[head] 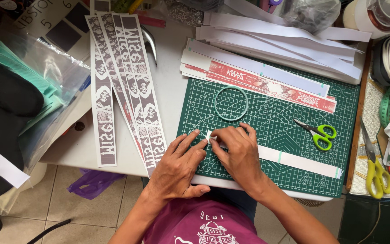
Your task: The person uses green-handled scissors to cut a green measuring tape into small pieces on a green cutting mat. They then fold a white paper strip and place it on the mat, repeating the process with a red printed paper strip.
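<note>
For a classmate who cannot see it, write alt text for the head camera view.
Two bare hands, left hand and right hand, pinch the end of a long white paper strip on a green gridded cutting mat. A teal plastic ring and green-handled scissors lie on the mat; grey printed paper strips lie to the left.

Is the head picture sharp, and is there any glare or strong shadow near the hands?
Head view: even, soft light; both hands, left hand and right hand, and the white paper strip look sharp; only faint shadows on the green cutting mat; slight edge distortion.
</note>
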Demonstrator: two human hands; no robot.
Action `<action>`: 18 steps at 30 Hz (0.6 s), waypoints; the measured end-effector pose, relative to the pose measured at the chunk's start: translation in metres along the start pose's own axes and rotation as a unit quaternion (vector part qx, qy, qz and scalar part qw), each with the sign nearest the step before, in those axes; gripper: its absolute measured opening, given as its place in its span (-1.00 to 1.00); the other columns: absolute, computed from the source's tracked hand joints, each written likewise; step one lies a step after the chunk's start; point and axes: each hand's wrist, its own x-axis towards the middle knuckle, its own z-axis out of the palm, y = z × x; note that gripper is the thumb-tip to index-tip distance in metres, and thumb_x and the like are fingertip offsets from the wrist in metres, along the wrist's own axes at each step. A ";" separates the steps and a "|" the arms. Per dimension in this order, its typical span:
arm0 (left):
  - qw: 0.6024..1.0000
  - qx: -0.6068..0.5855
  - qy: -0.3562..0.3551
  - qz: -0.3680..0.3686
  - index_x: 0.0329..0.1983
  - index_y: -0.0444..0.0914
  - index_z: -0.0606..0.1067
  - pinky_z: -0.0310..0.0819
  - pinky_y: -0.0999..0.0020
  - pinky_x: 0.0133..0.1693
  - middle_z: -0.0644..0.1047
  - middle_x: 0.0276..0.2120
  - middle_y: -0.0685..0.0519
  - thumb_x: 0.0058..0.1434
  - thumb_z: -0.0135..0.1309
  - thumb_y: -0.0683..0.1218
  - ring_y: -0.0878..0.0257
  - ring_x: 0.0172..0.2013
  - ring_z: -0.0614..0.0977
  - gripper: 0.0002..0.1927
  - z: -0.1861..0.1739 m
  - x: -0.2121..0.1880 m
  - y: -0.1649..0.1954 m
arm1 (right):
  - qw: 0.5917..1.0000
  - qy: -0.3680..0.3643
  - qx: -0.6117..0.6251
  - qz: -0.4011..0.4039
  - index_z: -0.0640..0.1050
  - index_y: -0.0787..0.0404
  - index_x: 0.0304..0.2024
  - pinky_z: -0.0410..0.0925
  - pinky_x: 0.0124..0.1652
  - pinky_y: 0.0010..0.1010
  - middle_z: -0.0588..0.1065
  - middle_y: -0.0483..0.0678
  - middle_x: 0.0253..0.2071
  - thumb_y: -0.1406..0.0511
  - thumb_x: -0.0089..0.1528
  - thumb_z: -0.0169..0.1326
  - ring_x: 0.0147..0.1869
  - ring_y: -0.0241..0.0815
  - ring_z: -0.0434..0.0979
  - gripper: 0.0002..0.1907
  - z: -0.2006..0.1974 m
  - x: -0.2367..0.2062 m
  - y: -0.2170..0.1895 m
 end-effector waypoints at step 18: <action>0.996 0.083 -0.029 0.008 -0.03 -0.33 0.51 0.07 -0.13 0.40 0.50 0.22 -0.10 0.24 -0.43 0.61 -0.08 0.42 0.34 -0.01 0.003 -0.001 0.003 | 0.988 -0.055 -0.047 -0.135 0.59 0.28 0.04 0.20 0.30 0.10 0.50 0.01 -0.11 0.39 0.10 0.24 0.01 -0.04 0.53 -0.58 -0.013 -0.009 0.010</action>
